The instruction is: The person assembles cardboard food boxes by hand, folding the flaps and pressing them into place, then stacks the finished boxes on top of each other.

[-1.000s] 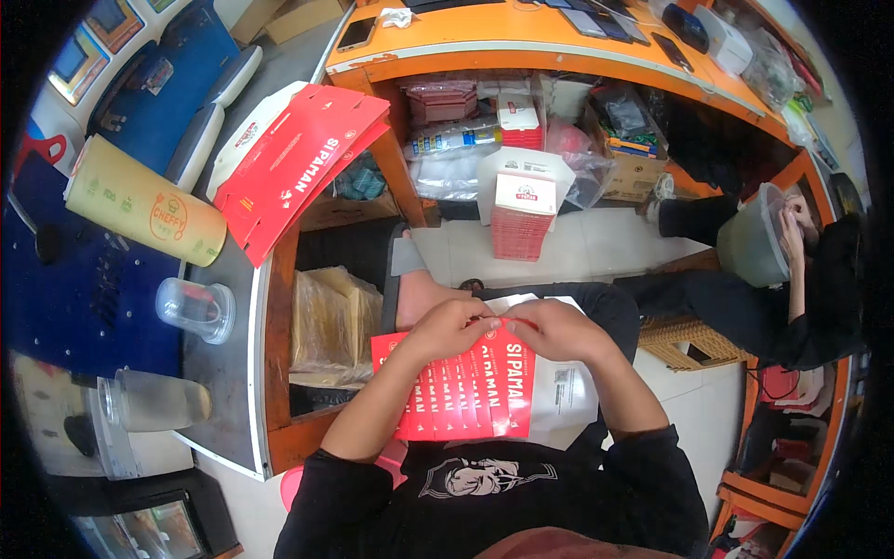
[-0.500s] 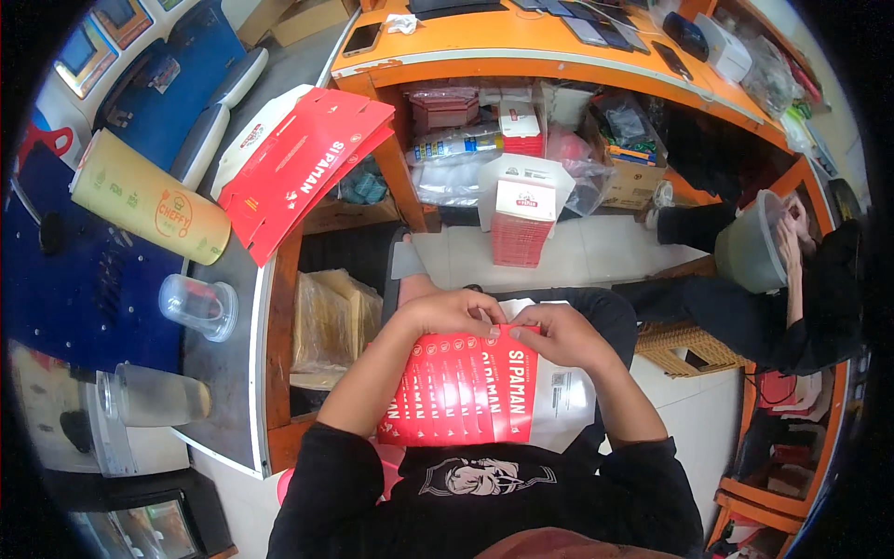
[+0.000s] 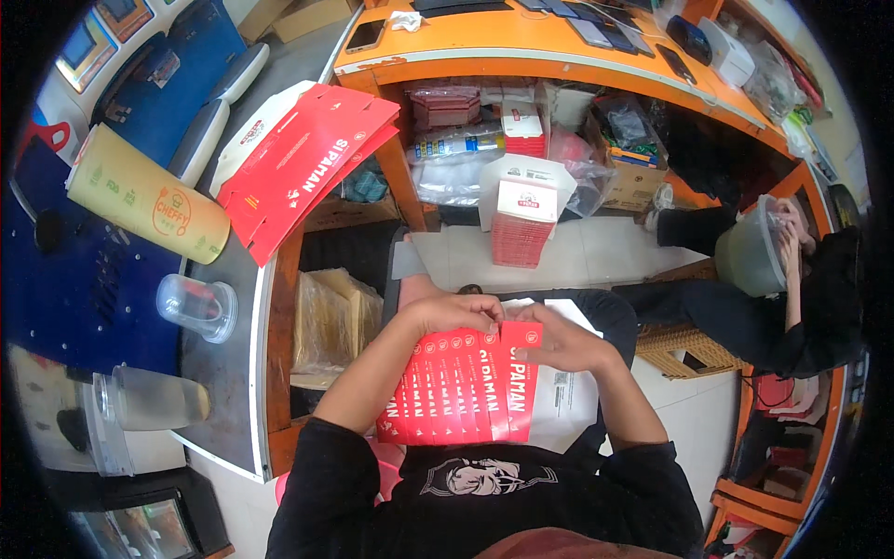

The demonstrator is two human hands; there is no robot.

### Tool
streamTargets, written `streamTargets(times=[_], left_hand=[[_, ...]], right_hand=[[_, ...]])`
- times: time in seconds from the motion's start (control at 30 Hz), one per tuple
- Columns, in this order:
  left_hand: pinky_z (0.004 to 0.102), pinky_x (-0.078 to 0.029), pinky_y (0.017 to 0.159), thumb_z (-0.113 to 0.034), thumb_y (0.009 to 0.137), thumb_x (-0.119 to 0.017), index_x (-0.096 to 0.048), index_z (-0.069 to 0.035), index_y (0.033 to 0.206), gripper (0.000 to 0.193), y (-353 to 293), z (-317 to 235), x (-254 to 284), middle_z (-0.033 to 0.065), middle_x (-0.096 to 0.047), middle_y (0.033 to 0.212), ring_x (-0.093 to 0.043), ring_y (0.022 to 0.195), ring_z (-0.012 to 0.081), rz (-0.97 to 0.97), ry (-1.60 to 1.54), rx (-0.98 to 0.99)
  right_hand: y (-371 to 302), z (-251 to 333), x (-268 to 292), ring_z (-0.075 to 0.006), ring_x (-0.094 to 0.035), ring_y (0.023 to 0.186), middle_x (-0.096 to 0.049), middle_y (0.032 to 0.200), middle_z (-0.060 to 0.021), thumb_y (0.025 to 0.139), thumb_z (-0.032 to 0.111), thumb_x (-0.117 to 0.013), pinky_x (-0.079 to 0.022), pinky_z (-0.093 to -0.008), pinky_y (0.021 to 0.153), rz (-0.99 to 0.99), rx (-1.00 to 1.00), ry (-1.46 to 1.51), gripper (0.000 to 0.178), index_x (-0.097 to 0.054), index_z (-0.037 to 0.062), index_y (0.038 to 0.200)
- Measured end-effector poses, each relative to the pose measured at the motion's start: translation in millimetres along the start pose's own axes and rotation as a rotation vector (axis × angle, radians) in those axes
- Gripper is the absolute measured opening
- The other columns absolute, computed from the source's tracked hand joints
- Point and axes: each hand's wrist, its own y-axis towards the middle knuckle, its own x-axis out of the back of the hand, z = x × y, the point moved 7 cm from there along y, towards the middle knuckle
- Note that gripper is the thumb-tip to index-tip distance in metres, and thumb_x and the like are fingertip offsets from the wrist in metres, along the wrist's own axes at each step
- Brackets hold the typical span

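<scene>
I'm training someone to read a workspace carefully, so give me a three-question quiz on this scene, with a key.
1. True or false: the right hand is holding a clear plastic cup.
2. What colour is the top of the desk that bears the phones? A) blue B) orange C) green
3. What container are the co-worker's hands touching?

Key: 1. False; it is touching a red sheet. 2. B. 3. A translucent tub.

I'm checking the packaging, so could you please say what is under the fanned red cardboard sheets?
White printed cardboard shows beyond the right edge of the fanned red cardboard sheets. How far it continues beneath them is covered and cannot be seen.
</scene>
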Motion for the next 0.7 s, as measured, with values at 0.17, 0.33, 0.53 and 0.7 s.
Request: streamTargets(times=[0.17,0.33,0.53,0.7], left_hand=[[0.0294,-0.045,0.097,-0.032,0.102,-0.065,-0.051,-0.001,0.129,0.044,-3.9,1.3,0.7,0.0049,-0.058,0.125,-0.056,0.114,0.0129,0.055,0.082,0.118],[0.0276,-0.043,0.096,-0.042,0.094,-0.072,-0.058,-0.003,0.125,0.051,-2.7,7.1,2.1,0.0048,-0.061,0.118,-0.055,0.111,0.0131,0.009,0.111,0.198],[0.0281,-0.042,0.099,-0.043,0.098,-0.068,-0.06,-0.003,0.124,0.048,-0.7,3.0,-0.9,0.0048,-0.061,0.119,-0.056,0.114,0.0133,0.008,0.086,0.13],[0.029,-0.043,0.098,-0.04,0.1,-0.066,-0.058,-0.002,0.125,0.046,0.0,-9.2,-4.7,0.0047,-0.062,0.117,-0.056,0.114,0.0125,0.037,0.108,0.127]], right_hand=[[-12.7,-10.1,-15.1,-0.0273,-0.039,0.146,-0.045,0.154,-0.0142,0.08,0.03,-0.086,-0.029,-0.041,0.121,0.312,-0.142,0.461,0.089,-0.038,0.0013,0.15],[9.3,-26.2,-26.1,-0.0213,-0.061,0.122,-0.067,0.128,-0.013,0.086,0.017,-0.081,-0.047,-0.0354,0.103,0.172,-0.181,0.305,0.056,-0.058,0.0051,0.135],[6.3,-51.8,-28.7,-0.0244,-0.074,0.093,-0.075,0.102,-0.0169,0.092,0.006,-0.068,-0.055,-0.0342,0.084,-0.035,-0.176,0.189,0.024,-0.071,0.0059,0.116],[-2.5,-53.7,-19.9,-0.0182,-0.073,0.088,-0.076,0.096,-0.0133,0.093,0.003,-0.066,-0.055,-0.0314,0.08,-0.077,-0.14,0.294,0.021,-0.072,0.0056,0.113]])
